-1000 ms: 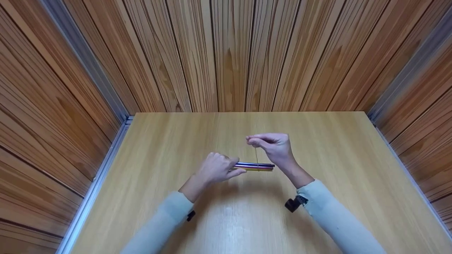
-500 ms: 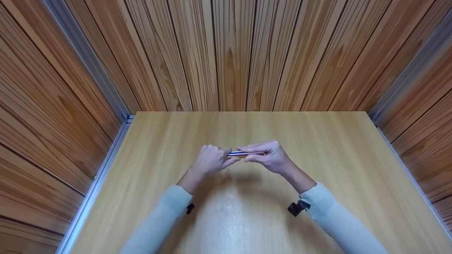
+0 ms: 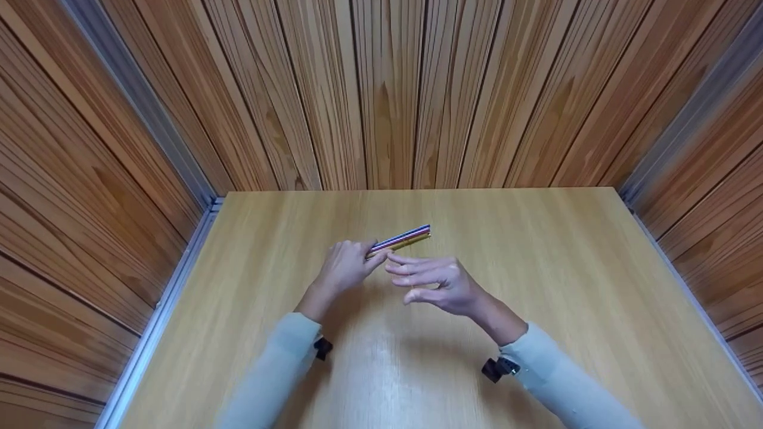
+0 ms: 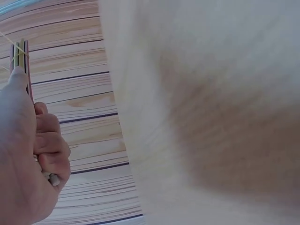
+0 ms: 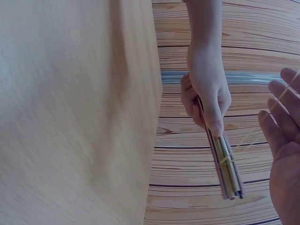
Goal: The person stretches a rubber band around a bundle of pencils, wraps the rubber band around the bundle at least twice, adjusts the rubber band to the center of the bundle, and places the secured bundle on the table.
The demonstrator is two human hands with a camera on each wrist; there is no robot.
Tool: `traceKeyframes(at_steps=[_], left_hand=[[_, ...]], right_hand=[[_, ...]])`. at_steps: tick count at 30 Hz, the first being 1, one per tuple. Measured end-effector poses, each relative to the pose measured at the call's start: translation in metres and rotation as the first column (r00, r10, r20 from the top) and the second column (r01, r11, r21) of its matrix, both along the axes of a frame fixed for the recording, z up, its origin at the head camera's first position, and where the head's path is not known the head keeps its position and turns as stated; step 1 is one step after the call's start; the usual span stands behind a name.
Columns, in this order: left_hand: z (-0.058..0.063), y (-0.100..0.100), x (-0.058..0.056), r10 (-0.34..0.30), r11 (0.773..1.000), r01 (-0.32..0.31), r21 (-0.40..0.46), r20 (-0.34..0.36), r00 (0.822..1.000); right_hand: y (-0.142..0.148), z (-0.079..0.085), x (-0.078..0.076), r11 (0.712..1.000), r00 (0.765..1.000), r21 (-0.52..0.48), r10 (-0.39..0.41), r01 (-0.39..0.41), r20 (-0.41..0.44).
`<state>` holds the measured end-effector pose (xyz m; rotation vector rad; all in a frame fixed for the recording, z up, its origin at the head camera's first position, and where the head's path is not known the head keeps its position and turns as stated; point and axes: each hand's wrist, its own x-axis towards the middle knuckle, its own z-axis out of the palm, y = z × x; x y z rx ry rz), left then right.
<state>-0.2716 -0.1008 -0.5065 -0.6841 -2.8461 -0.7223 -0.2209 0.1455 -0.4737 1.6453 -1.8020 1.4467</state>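
Observation:
My left hand [image 3: 343,266] grips a bundle of slim coloured pencils [image 3: 411,236] at one end. The bundle sticks out past the thumb, tilted up to the right in the head view. A thin yellow rubber band [image 5: 226,160] circles the pencils [image 5: 228,176] near their free end. From there part of the band stretches across to the fingers of my right hand [image 5: 284,136]. In the head view the right hand [image 3: 441,283] is held just below and right of the bundle, its fingers extended and spread. Pencil ends [image 4: 54,179] show below the curled left fingers in the left wrist view.
Both hands are above a light wooden table [image 3: 286,229]. Wood-plank walls [image 3: 387,95] stand behind it and on both sides, with metal rails [image 3: 179,274] along the side edges. A small black camera [image 3: 499,369] sits at the right wrist.
The right hand first pulled the band upward, then closed in around the pencils' free end. Now it has moved down off them with fingers spread. The left hand has tilted the bundle upward.

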Motion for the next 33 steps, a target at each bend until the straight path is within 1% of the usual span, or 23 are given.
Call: traceKeyframes(at_steps=[2, 4, 6, 7, 9, 11, 13, 14, 17, 18, 19, 21, 22, 24, 26, 27, 28, 30, 33], left_hand=[[-0.001, 0.003, 0.001, 0.017, 0.996, -0.022, 0.086, 0.058, 0.998], [-0.002, 0.006, 0.002, 0.027, 0.983, -0.048, 0.177, 0.119, 0.992], [-0.002, 0.009, 0.004, 0.029, 0.961, -0.073, 0.267, 0.164, 0.986], [-0.001, 0.011, 0.005, 0.025, 0.946, -0.081, 0.314, 0.18, 0.983], [-0.001, 0.015, 0.007, 0.019, 0.916, -0.095, 0.39, 0.194, 0.981], [0.0, 0.02, 0.009, 0.028, 0.888, -0.108, 0.447, 0.181, 0.983], [0.0, 0.023, 0.011, 0.051, 0.865, -0.125, 0.486, 0.163, 0.985], [0.0, 0.025, 0.012, 0.069, 0.857, -0.134, 0.497, 0.148, 0.987], [0.0, 0.028, 0.016, 0.12, 0.836, -0.141, 0.53, 0.075, 0.99], [0.0, 0.028, 0.017, 0.134, 0.831, -0.135, 0.54, 0.041, 0.99], [0.0, 0.028, 0.018, 0.148, 0.827, -0.124, 0.548, 0.0, 0.989], [0.0, 0.028, 0.02, 0.176, 0.819, -0.096, 0.565, -0.09, 0.98], [0.0, 0.028, 0.02, 0.19, 0.818, -0.078, 0.57, -0.14, 0.972], [0.0, 0.027, 0.02, 0.219, 0.821, -0.047, 0.57, -0.238, 0.946], [-0.001, 0.026, 0.021, 0.238, 0.829, -0.015, 0.559, -0.329, 0.914], [-0.001, 0.025, 0.021, 0.242, 0.837, 0.002, 0.547, -0.375, 0.895], [-0.001, 0.023, 0.021, 0.241, 0.851, 0.021, 0.525, -0.425, 0.873], [0.001, 0.019, 0.02, 0.222, 0.886, 0.052, 0.46, -0.52, 0.825], [0.005, 0.012, 0.018, 0.155, 0.942, 0.09, 0.322, -0.658, 0.737]], right_hand=[[-0.001, -0.002, 0.001, 0.999, 0.999, -0.04, -0.022, 0.02, -0.036], [-0.002, -0.005, 0.003, 0.994, 0.996, -0.092, -0.06, 0.054, -0.059], [-0.003, -0.007, 0.005, 0.982, 0.992, -0.158, -0.113, 0.102, -0.064], [-0.004, -0.007, 0.005, 0.972, 0.988, -0.192, -0.145, 0.132, -0.057], [-0.005, -0.008, 0.007, 0.946, 0.983, -0.271, -0.181, 0.176, 0.007], [-0.006, -0.008, 0.009, 0.912, 0.973, -0.339, -0.208, 0.229, 0.1], [-0.006, -0.008, 0.01, 0.877, 0.959, -0.4, -0.2, 0.266, 0.201], [-0.007, -0.008, 0.01, 0.859, 0.95, -0.43, -0.178, 0.277, 0.257], [-0.008, -0.01, 0.009, 0.814, 0.909, -0.477, -0.14, 0.332, 0.392], [-0.009, -0.011, 0.008, 0.8, 0.894, -0.491, -0.119, 0.344, 0.432], [-0.009, -0.011, 0.008, 0.788, 0.874, -0.496, -0.105, 0.364, 0.475], [-0.01, -0.011, 0.006, 0.769, 0.836, -0.501, -0.08, 0.398, 0.543], [-0.01, -0.011, 0.006, 0.762, 0.821, -0.502, -0.068, 0.41, 0.567], [-0.01, -0.01, 0.004, 0.754, 0.798, -0.504, -0.046, 0.422, 0.601], [-0.009, -0.007, 0.003, 0.753, 0.787, -0.506, -0.025, 0.421, 0.617], [-0.008, -0.006, 0.003, 0.755, 0.784, -0.509, -0.011, 0.414, 0.62], [-0.007, -0.005, 0.002, 0.756, 0.781, -0.513, 0.004, 0.406, 0.624], [-0.004, -0.003, 0.001, 0.762, 0.775, -0.511, 0.018, 0.399, 0.632], [0.002, 0.001, -0.001, 0.78, 0.758, -0.49, 0.031, 0.39, 0.652]])
